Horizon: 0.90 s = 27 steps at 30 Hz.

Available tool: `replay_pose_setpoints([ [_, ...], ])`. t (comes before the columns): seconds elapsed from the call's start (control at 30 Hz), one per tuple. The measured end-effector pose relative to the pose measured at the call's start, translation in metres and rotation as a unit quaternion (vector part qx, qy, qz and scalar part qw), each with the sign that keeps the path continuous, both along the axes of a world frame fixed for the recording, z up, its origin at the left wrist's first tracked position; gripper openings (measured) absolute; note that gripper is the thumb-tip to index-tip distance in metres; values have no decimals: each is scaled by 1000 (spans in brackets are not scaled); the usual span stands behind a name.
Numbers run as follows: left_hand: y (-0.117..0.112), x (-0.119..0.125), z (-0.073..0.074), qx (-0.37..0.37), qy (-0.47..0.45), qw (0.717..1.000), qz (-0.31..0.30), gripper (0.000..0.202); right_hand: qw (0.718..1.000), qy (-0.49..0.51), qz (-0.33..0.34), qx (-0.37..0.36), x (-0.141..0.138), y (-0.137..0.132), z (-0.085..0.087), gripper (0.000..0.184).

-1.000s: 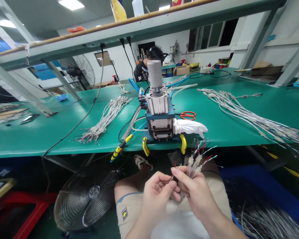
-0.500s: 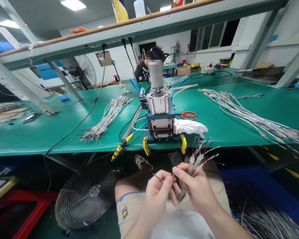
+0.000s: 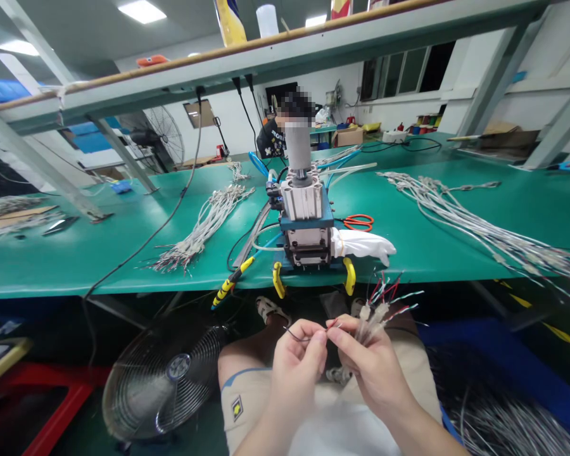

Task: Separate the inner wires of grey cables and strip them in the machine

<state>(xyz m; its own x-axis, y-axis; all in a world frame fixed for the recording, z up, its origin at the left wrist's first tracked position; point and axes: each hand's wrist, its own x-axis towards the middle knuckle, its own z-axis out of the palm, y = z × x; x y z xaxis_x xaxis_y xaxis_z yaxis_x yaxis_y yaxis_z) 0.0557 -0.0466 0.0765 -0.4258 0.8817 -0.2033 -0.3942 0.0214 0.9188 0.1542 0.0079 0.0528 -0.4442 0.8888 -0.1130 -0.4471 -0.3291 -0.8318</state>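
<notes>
My left hand (image 3: 297,358) is closed, pinching a thin dark wire (image 3: 292,334) between thumb and forefinger; one end of it curves out to the left. Close beside it, almost touching fingertips, my right hand (image 3: 373,361) is closed around a bundle of grey cables (image 3: 373,316). Red, white, green and dark wire ends fan out from the bundle's top. A short reddish wire end shows between the two hands. Both hands are above my lap, in front of the table edge. The lower part of the bundle is mostly hidden by the right hand.
A pneumatic press (image 3: 306,209) stands on the green table (image 3: 418,253), a white cloth (image 3: 363,244) at its side. Cable bundles lie left (image 3: 202,231) and right (image 3: 479,221). Orange-handled scissors (image 3: 358,221) lie behind. A floor fan (image 3: 171,373) stands lower left; a blue bin (image 3: 432,342) holds cables. A person sits opposite.
My left fingers have drawn in closer around the thin wire, and its free end has shifted slightly left. The bundle in my right hand has moved a little down and to the right.
</notes>
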Motion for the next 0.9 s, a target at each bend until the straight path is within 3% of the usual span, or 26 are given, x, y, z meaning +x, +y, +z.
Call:
replay_pose_setpoints([
  [0.23, -2, -1, 1, 7, 39, 999, 8, 47, 999, 2, 8, -31, -4, -5, 2, 25],
  [0.4, -2, 1, 0, 0, 60, 998, 12, 47, 999, -29, -8, -15, -3, -1, 3, 26],
  [0.63, -4, -16, 1, 5, -14, 999, -51, 41, 977, -100, -5, 187, 12, 16, 4, 13],
  [0.73, -4, -13, 0, 16, -40, 996, -81, 40, 956, -103, -49, 269, 11, 17, 7, 13],
  [0.8, -3, -2, -4, 19, -43, 995, -93, 42, 944, -110, -105, 294, 6, 14, 9, 17],
  [0.9, -1, 11, -13, 11, -45, 995, -86, 47, 944, -123, -144, 272, 1, 10, 12, 21],
])
